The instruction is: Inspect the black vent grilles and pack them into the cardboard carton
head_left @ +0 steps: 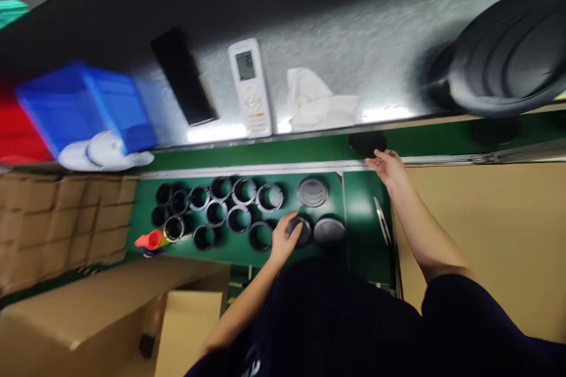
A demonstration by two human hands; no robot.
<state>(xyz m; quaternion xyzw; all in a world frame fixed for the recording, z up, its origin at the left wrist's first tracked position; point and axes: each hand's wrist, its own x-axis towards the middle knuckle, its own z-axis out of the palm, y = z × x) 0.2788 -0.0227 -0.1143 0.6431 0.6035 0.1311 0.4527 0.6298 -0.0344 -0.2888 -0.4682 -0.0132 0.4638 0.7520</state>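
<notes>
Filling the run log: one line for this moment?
left hand: on round cap | right hand: at black disc | rings: on green mat

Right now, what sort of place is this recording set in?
Probably a factory assembly line: a green belt runs past, black rings sit in rows on a green mat, and cardboard cartons stand beside.

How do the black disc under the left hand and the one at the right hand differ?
The left hand rests on a dark disc lying on the green tray among rings; the right hand only touches the edge of a black disc on the green belt, alone. The tray disc is mostly covered, the belt disc mostly exposed. Both are round, dark, lying flat.
</notes>
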